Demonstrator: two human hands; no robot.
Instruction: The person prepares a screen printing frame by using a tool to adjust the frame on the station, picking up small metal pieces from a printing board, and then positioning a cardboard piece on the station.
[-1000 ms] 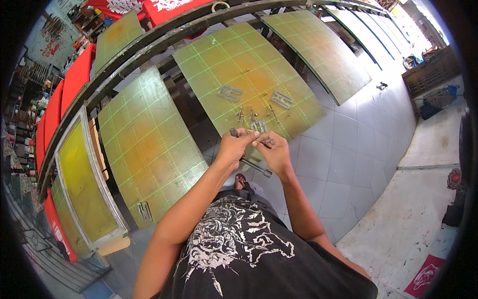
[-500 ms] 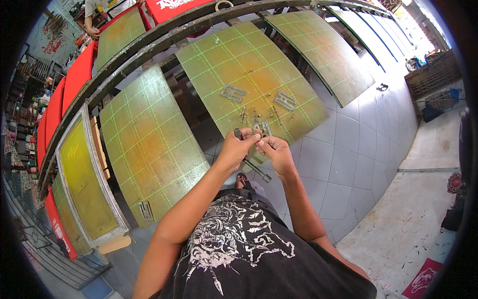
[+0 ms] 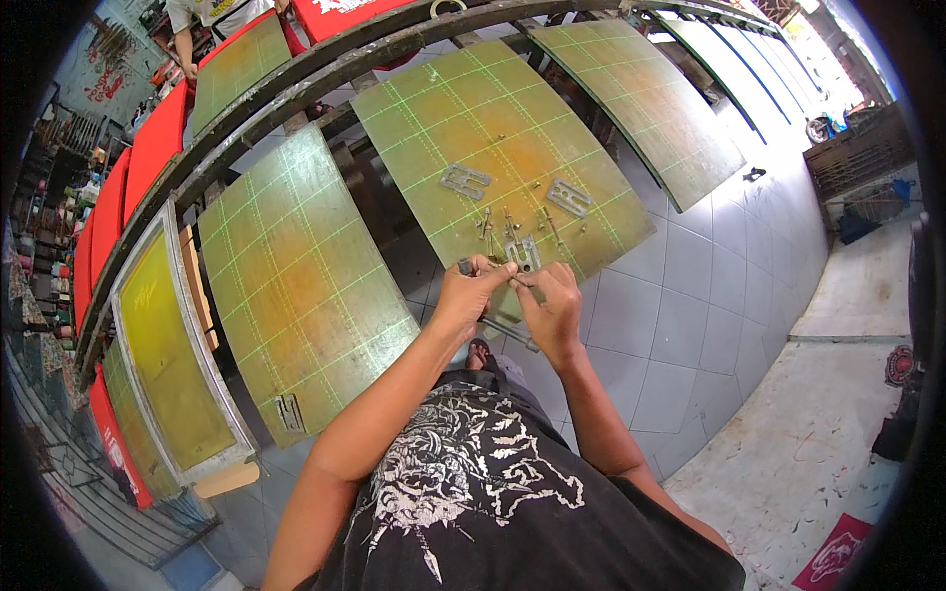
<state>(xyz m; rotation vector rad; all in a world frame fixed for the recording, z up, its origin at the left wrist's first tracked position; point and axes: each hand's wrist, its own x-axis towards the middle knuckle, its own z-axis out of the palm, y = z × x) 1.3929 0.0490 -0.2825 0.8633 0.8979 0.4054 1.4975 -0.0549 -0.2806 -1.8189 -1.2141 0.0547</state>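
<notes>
Our left hand (image 3: pixel 465 298): gripping a dark metal socket wrench (image 3: pixel 508 333), fingertips close against those of our right hand (image 3: pixel 554 307). Before us, on a green-gridded board (image 3: pixel 463 118): three slotted metal plates (image 3: pixel 569 197), loose bolts (image 3: pixel 552 226). Farther left: a yellow-mesh printing screen (image 3: pixel 163 355), metal-framed.

Bolts (image 3: pixel 553 227) and brackets (image 3: pixel 569 197) lie on a board (image 3: pixel 443 113), right of a screen (image 3: pixel 172 360).

Printing workshop: framed screen (image 3: pixel 175 364), gridded boards (image 3: pixel 296 276), red cloth (image 3: pixel 153 130).
</notes>
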